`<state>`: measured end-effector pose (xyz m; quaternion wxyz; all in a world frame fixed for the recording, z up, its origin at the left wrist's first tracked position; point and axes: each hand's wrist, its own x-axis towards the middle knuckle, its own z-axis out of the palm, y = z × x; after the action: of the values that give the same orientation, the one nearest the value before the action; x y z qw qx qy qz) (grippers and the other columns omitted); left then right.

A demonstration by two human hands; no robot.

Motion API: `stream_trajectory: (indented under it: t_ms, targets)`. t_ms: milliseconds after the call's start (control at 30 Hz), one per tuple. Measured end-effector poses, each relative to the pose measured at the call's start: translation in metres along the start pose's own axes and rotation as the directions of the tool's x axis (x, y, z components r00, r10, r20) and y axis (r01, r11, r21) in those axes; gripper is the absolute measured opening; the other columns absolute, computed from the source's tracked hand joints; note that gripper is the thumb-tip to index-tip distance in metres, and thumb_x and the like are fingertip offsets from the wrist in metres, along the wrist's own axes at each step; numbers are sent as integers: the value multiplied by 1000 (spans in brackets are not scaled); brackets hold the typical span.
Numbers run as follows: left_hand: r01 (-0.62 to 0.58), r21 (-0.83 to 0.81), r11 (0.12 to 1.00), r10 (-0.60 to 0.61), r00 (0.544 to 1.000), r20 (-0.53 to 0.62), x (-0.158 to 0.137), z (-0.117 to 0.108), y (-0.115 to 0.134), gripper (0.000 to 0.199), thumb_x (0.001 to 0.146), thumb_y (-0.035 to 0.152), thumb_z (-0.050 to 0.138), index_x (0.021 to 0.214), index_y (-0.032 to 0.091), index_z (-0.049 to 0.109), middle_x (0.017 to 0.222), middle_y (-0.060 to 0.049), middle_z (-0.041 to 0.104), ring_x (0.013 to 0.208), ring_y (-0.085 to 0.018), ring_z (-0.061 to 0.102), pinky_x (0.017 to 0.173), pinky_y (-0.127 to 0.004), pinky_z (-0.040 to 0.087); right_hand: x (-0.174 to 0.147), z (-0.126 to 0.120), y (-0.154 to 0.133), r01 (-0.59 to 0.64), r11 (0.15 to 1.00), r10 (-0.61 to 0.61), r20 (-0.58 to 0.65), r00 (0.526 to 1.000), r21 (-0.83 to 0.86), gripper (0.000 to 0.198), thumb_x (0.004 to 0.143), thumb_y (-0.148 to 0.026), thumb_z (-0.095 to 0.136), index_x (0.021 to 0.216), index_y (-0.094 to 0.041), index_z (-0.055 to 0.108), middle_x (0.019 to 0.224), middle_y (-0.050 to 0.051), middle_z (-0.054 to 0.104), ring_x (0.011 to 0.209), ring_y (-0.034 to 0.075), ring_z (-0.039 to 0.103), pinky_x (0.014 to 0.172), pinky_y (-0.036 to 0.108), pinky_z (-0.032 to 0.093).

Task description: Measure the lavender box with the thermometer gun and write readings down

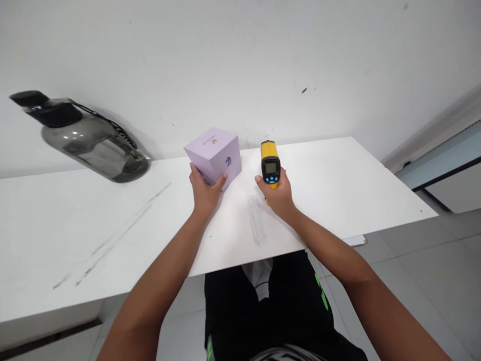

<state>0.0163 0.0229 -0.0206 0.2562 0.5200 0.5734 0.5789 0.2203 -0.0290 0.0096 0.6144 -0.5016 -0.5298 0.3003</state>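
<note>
A pale purple box (215, 155) with a small gold mark on top and a dark blue figure on one side is at the middle of the white table. My left hand (206, 193) grips its near side, the thumb on one face and the fingers round the other. Just to the right, my right hand (280, 195) is wrapped round the handle of a yellow and black infrared thermometer (270, 163). Its screen and blue buttons face me, and its front end points toward the wall. Most of the handle is hidden by my palm.
A grey see-through water bottle (97, 143) with a black lid and strap stands at the back left. Behind the white table (330, 190) rises a white wall (240, 65). Faint writing marks the tabletop between my hands. The table's right edge ends above a tiled floor (424, 265).
</note>
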Motion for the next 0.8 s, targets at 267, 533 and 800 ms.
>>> stream_trajectory:
  t_ms: [267, 533, 800]
  targets:
    - [40, 18, 999, -40, 999, 36, 5, -1, -4, 105, 71, 46, 81, 155, 34, 20, 154, -12, 24, 145, -30, 29, 115, -45, 37, 0, 0, -1, 8, 1000, -8, 1, 1000, -2, 32, 76, -42, 72, 93, -23, 53, 81, -2, 54, 73, 15, 52, 69, 33, 47]
    - [88, 74, 993, -87, 996, -21, 9, -3, -5, 89, 75, 47, 76, 152, 30, 34, 143, -13, 35, 134, -29, 42, 106, -44, 45, 0, 0, -2, -4, 1000, 4, 6, 1000, -3, 32, 76, -42, 72, 93, -23, 52, 81, -2, 54, 74, 15, 53, 70, 33, 47]
    - [11, -5, 1000, -11, 1000, 14, 11, -6, -5, 60, 80, 55, 69, 134, 32, 55, 135, -9, 54, 116, -27, 57, 99, -44, 49, -1, 1, -2, 16, 1000, -16, 8, 1000, -6, 31, 76, -41, 72, 91, -23, 52, 81, -2, 54, 74, 15, 53, 71, 34, 47]
